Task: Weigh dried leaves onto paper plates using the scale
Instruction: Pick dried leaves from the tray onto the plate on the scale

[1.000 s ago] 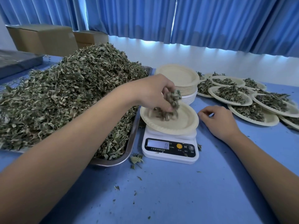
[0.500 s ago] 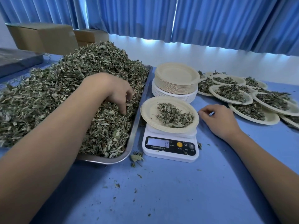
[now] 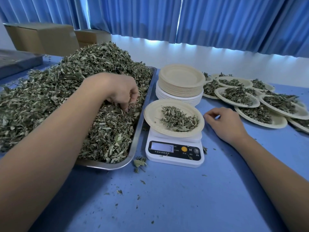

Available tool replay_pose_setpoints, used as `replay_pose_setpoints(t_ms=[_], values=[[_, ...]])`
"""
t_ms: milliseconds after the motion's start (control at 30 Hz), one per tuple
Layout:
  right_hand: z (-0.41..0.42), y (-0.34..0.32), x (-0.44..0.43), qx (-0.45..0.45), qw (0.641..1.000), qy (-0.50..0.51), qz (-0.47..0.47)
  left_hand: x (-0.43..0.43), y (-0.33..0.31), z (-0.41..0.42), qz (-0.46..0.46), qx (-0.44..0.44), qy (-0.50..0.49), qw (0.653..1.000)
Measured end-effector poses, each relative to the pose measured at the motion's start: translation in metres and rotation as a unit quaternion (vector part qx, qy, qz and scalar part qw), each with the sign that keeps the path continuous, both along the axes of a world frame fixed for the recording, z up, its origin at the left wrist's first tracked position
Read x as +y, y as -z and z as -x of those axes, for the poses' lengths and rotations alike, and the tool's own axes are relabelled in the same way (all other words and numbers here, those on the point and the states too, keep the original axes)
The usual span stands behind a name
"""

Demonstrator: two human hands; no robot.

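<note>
Left hand (image 3: 120, 91) is in the heap of dried leaves (image 3: 66, 91) on the metal tray (image 3: 107, 165). Its fingers curl down with the tips buried, closing on a small pinch, likely a top-up and not a full grab. The tray sits just left of the scale (image 3: 173, 153), so the reach from heap to plate is short. A paper plate (image 3: 152, 114) lies centred on the scale platform, and its portion of leaves (image 3: 179, 118) is piled toward the right half, leaving the left side bare. The display (image 3: 161, 147) faces the person and is lit, but the digits are too blurred to trust. Right hand (image 3: 225, 123) rests on the blue table (image 3: 167, 198) just beside the plate's right rim. Its fingers are loosely curled and hold nothing, and it is off the scale so it adds no weight. My guess is it's parked there to lift the plate away once the weight is right. The stack of empty plates (image 3: 181, 79) is right behind the scale for quick reloading. The filled plates (image 3: 278, 122) overlap in a spread to the far right, on the same side as the idle hand. Stray leaf bits (image 3: 139, 163) lie by the tray corner. Judged step: adding leaves to reach the target weight, this plate not finished.
</note>
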State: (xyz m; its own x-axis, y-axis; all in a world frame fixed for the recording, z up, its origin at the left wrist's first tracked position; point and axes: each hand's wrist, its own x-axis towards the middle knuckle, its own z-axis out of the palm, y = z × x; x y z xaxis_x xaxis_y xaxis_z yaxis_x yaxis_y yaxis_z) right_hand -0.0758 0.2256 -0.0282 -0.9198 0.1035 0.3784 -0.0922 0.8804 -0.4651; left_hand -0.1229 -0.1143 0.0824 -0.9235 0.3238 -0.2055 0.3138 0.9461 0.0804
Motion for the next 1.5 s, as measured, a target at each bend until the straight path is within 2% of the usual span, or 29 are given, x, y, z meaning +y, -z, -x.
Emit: replay_pose_setpoints(t_ms=[233,433,800,933,1000,1067,1200,1367,1433,1500], values=[[-0.001,0.0,0.0,0.0,1.0,-0.003,0.0,-0.001,-0.01,-0.004,-0.011,0.047,0.014,0.999],[-0.001,-0.001,-0.001,-0.003,1.0,-0.002,0.002,-0.001,-0.015,-0.008,-0.017,0.046,0.006,0.999],[-0.002,-0.002,-0.001,-0.01,1.0,0.0,-0.001,0.009,-0.026,-0.018,-0.136,0.12,0.041,0.983],[-0.002,-0.002,-0.001,-0.011,1.0,0.002,0.001,0.023,-0.021,-0.018,-0.216,0.172,0.045,0.96],[-0.002,-0.002,-0.001,-0.01,1.0,0.001,0.001,0.035,-0.015,-0.022,-0.283,0.169,0.051,0.943],[-0.002,-0.002,-0.001,-0.009,1.0,0.001,0.003,0.046,-0.008,-0.027,-0.322,0.126,0.074,0.936],[-0.002,-0.003,-0.001,-0.008,1.0,0.0,0.002,0.048,-0.003,-0.031,-0.275,0.006,0.132,0.952],[-0.002,-0.002,-0.001,-0.006,1.0,0.0,-0.001,0.026,-0.014,-0.019,-0.262,0.07,0.101,0.957],[-0.001,-0.003,0.0,-0.007,1.0,0.0,0.001,0.015,-0.016,-0.013,-0.19,0.075,0.074,0.976],[-0.001,-0.002,0.0,-0.008,1.0,-0.001,0.0,0.003,-0.012,-0.008,-0.079,0.039,0.041,0.995]])
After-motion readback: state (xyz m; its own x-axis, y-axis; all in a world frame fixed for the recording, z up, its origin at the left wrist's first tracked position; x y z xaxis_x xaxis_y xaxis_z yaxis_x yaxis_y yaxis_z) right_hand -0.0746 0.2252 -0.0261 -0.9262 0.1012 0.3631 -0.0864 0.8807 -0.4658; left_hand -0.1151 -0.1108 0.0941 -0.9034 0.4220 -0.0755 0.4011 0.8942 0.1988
